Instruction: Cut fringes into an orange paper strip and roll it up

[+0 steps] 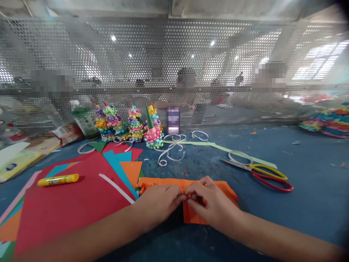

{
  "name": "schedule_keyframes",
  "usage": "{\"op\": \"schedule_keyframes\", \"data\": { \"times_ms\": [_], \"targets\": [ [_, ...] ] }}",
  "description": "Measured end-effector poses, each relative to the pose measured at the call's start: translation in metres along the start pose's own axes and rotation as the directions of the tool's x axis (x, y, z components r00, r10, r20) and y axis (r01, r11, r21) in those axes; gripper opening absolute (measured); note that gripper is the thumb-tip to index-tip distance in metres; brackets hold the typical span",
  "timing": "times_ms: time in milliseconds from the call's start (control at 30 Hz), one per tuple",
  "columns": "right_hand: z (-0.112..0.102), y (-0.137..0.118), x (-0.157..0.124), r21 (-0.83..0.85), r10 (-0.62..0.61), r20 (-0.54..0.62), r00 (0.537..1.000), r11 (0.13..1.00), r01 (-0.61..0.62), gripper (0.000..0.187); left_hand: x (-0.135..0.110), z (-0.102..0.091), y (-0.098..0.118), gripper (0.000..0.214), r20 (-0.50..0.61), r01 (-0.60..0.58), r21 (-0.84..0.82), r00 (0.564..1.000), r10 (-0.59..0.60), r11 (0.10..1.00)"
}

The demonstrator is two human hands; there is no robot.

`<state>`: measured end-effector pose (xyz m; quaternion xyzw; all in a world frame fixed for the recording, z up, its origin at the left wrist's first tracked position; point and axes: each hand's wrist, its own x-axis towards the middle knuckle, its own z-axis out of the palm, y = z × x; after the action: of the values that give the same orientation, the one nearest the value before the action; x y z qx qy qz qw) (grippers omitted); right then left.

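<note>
An orange strip of paper point(195, 214) lies on the blue table in front of me, its left part cut and curled into small loops along the edge. My left hand point(166, 198) pinches the paper near its middle, thumb and fingertips together. Right beside it, my right hand point(208, 200) pinches the same strip, and the fingertips of both hands nearly meet. The bit of paper between the fingers is mostly hidden. To the right, scissors point(252, 168) with one yellow and one red handle lie apart from my hands.
Coloured paper sheets point(71, 203) with a yellow glue stick point(58, 180) on top lie at left. Several curled-paper cone trees point(154, 136), a green bottle point(85, 122) and a phone point(173, 120) stand before a perforated metal screen point(152, 47). White paper curls point(171, 153) lie midtable.
</note>
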<state>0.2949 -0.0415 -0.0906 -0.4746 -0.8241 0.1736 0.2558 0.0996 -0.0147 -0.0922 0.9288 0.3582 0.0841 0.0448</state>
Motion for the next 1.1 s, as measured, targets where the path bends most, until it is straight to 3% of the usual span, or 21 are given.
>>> {"op": "schedule_keyframes", "data": {
  "times_ms": [67,167,267,367,600,733,867,933,1000,1100],
  "targets": [
    [-0.006,-0.002,0.003,0.009,-0.002,0.009,1.0,1.0,0.002,0.009,-0.001,-0.003,0.002,0.031,-0.011,0.025,-0.055,1.0,-0.025,0.998],
    [-0.013,-0.004,0.009,0.208,0.143,0.098,0.985,0.965,-0.161,0.007,-0.002,-0.002,0.002,0.029,-0.112,-0.047,-0.047,0.993,0.041,0.998],
    [-0.014,-0.003,0.013,0.488,0.297,0.276,0.914,0.776,-0.4,0.007,-0.004,0.005,-0.001,0.02,-0.206,-0.191,0.131,0.955,0.215,0.973],
    [-0.014,0.0,0.017,0.563,0.338,0.415,0.845,0.634,-0.53,0.008,-0.006,0.01,-0.006,0.02,-0.212,-0.256,0.309,0.92,0.329,0.916],
    [-0.013,0.001,0.018,0.618,0.295,0.526,0.798,0.511,-0.597,0.012,-0.008,0.006,-0.005,0.022,-0.177,-0.3,0.399,0.902,0.394,0.866],
    [-0.013,-0.001,0.015,0.666,0.268,0.536,0.8,0.448,-0.596,0.014,-0.009,0.003,-0.002,0.022,-0.174,-0.309,0.398,0.899,0.401,0.864],
    [-0.011,-0.003,0.013,0.657,0.267,0.543,0.796,0.456,-0.6,0.014,-0.009,0.0,0.0,0.026,-0.204,-0.337,0.411,0.871,0.446,0.847],
    [-0.01,-0.003,0.013,0.594,0.287,0.56,0.777,0.515,-0.618,0.012,-0.008,0.002,-0.001,0.023,-0.205,-0.339,0.399,0.873,0.443,0.852],
    [-0.01,-0.001,0.011,0.502,0.301,0.493,0.816,0.668,-0.55,0.006,-0.007,0.006,-0.003,0.018,-0.202,-0.311,0.356,0.895,0.398,0.881],
    [-0.014,0.001,0.009,0.3,0.207,0.305,0.93,0.906,-0.3,0.007,-0.005,0.014,-0.007,0.01,-0.184,-0.254,0.295,0.931,0.316,0.921]
  ]
}}
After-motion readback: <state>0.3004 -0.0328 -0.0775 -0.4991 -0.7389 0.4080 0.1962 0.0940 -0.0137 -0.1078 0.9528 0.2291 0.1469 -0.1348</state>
